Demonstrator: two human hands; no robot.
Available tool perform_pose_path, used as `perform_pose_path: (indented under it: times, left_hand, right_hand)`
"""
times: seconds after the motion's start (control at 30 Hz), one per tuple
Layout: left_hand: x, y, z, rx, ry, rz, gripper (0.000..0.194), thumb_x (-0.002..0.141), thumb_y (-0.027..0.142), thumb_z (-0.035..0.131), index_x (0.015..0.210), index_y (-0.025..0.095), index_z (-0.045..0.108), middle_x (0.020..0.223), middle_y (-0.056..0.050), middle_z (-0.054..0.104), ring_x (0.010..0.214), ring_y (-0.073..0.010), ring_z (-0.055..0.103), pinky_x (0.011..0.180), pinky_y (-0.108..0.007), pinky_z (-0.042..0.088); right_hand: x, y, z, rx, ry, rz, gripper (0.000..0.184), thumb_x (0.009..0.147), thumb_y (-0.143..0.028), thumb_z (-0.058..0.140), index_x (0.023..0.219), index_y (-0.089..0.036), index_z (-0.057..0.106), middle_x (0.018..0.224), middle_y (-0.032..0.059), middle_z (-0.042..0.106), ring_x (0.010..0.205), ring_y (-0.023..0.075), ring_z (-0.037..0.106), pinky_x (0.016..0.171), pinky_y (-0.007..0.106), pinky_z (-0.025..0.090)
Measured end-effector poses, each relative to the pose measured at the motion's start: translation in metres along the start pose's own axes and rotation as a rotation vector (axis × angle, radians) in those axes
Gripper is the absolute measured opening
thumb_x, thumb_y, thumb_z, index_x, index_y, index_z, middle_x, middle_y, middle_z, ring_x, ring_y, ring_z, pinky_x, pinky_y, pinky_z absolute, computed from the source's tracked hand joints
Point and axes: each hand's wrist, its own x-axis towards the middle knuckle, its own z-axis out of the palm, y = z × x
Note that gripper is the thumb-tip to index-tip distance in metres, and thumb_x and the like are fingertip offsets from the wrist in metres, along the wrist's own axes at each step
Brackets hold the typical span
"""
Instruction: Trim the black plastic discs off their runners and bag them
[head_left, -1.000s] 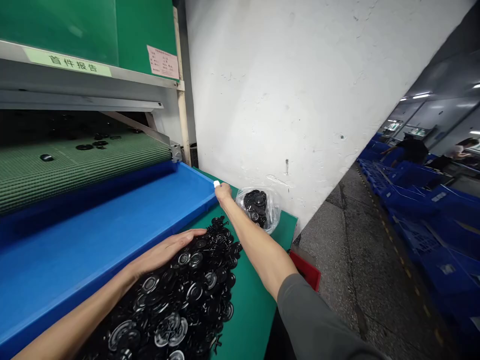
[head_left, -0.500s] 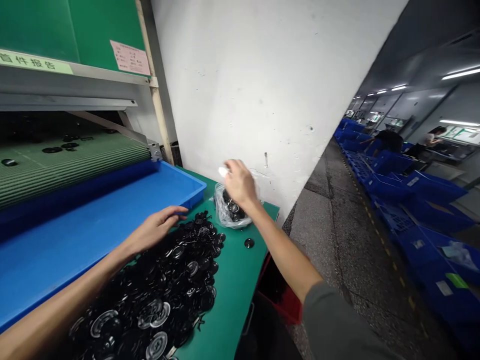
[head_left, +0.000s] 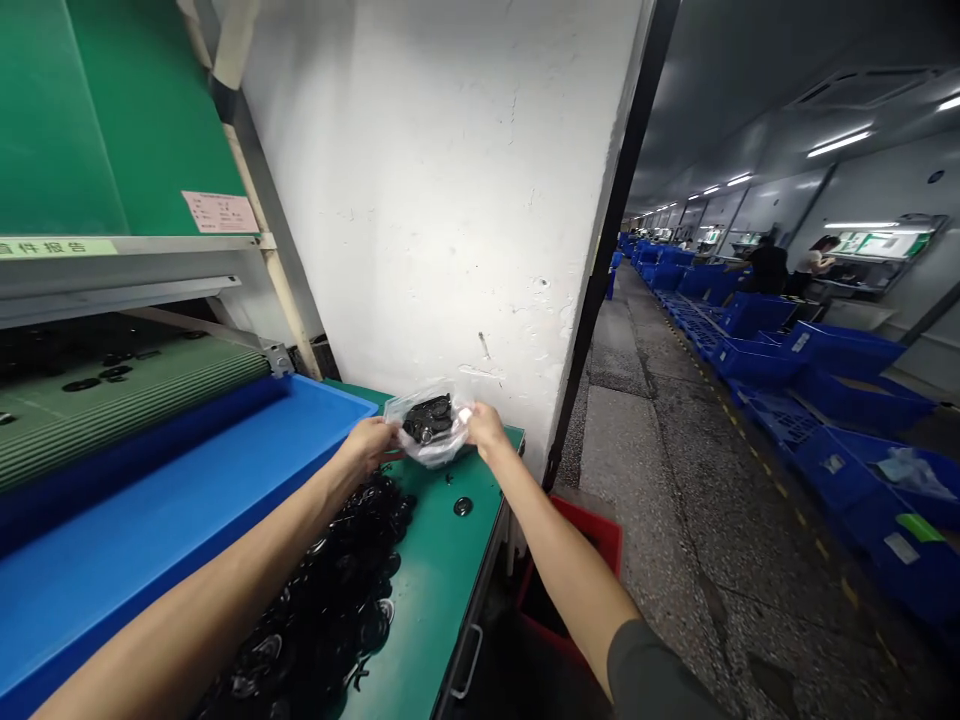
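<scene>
While the left hand (head_left: 367, 447) pinches the clear bag (head_left: 427, 425) at nine o'clock and the right hand (head_left: 486, 428) at three — both nearly closed on its edges — its long axis runs between them.

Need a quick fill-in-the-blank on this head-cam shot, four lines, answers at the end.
1. The left hand and the right hand grip the clear plastic bag from opposite ____.
2. The bag holds ____ discs.
3. The bench top under the loose disc is ____.
4. The bin beyond the bench's right edge is ____.

Answers: sides; black; green; red.
</scene>
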Motion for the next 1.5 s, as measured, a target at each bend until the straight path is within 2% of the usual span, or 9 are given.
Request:
perform_pose_path:
  times: [0.1,0.23,0.47,0.67,0.9,1.1,1.17,1.3,1.5]
  left_hand:
    - [0.014,0.025,-0.001,-0.211,0.051,0.023,0.022,0.095,0.028,0.06,0.112,0.014,0.061,0.1,-0.005,0.067,0.076,-0.0147,0.065,0.064,-0.03,0.058]
    - [0.03,0.047,0.008,-0.476,0.066,0.144,0.02,0.087,0.001,0.049,0.097,0.014,0.061,0.086,-0.004,0.068,0.067,-0.0133,0.065,0.058,-0.024,0.056]
    - [0.032,0.02,0.015,-0.679,0.057,0.235,0.023,0.066,-0.004,0.05,0.071,0.018,0.051,0.06,0.0,0.057,0.054,-0.0126,0.059,0.051,-0.023,0.056]
    - [0.022,0.018,0.021,-0.649,0.04,0.325,0.022,0.07,0.0,0.053,0.066,0.02,0.044,0.065,0.002,0.058,0.059,-0.0103,0.061,0.061,-0.022,0.058]
    - [0.001,-0.017,0.005,-0.306,0.079,0.251,0.009,0.072,0.012,0.062,0.073,0.018,0.055,0.067,-0.002,0.061,0.057,-0.0146,0.062,0.056,-0.026,0.055]
    - [-0.048,-0.04,-0.014,0.117,0.397,0.397,0.019,0.085,0.028,0.048,0.101,0.023,0.057,0.087,-0.006,0.066,0.09,-0.026,0.064,0.072,-0.035,0.054]
    - [-0.069,-0.054,-0.008,0.337,0.313,0.471,0.021,0.084,0.027,0.048,0.1,0.023,0.06,0.082,-0.004,0.067,0.084,-0.0263,0.065,0.073,-0.035,0.053]
    - [-0.086,-0.079,0.026,0.861,-0.077,0.577,0.019,0.083,0.025,0.053,0.092,0.024,0.07,0.095,-0.006,0.073,0.09,-0.0266,0.069,0.084,-0.034,0.052]
    - [-0.06,-0.083,0.071,1.338,-0.122,0.565,0.034,0.093,0.026,0.043,0.114,0.013,0.066,0.104,-0.021,0.068,0.093,-0.0362,0.07,0.081,-0.046,0.052]
  right_hand:
    - [0.028,-0.019,-0.005,0.179,0.012,0.065,0.005,0.082,-0.02,0.057,0.086,-0.019,0.055,0.056,-0.0044,0.05,0.051,0.013,0.053,0.05,0.026,0.05]
    - [0.05,-0.038,-0.007,0.347,0.009,0.073,0.002,0.086,-0.017,0.051,0.087,-0.019,0.052,0.057,-0.0069,0.047,0.048,0.0095,0.048,0.051,0.024,0.048]
    - [0.034,-0.023,-0.011,0.438,-0.056,0.085,0.005,0.087,-0.022,0.057,0.09,-0.02,0.055,0.063,-0.0062,0.05,0.051,0.0086,0.047,0.054,0.022,0.049]
    - [0.035,-0.027,-0.027,0.342,-0.08,0.025,0.013,0.093,-0.027,0.052,0.102,-0.02,0.059,0.069,-0.004,0.054,0.059,0.0094,0.052,0.06,0.021,0.051]
    - [-0.042,0.024,-0.087,-0.125,-0.157,0.017,0.03,0.082,-0.018,0.064,0.113,-0.019,0.065,0.093,0.004,0.065,0.077,0.0146,0.06,0.075,0.031,0.054]
    - [-0.09,0.053,-0.11,-0.54,-0.448,-0.233,0.039,0.071,0.003,0.058,0.093,-0.023,0.076,0.108,0.0031,0.066,0.094,0.017,0.062,0.096,0.032,0.046]
    - [-0.09,0.058,-0.106,-0.624,-0.461,-0.3,0.039,0.075,0.005,0.05,0.087,-0.02,0.076,0.104,0.0046,0.067,0.098,0.0176,0.062,0.096,0.031,0.045]
    - [-0.09,0.067,-0.101,-0.681,-0.347,-0.329,0.037,0.078,0.005,0.045,0.088,-0.018,0.072,0.099,0.0063,0.065,0.094,0.0182,0.061,0.091,0.031,0.046]
    - [-0.101,0.076,-0.132,-0.784,-0.186,-0.273,0.034,0.078,0.004,0.044,0.09,-0.018,0.066,0.093,0.0032,0.06,0.089,0.0162,0.059,0.088,0.028,0.046]
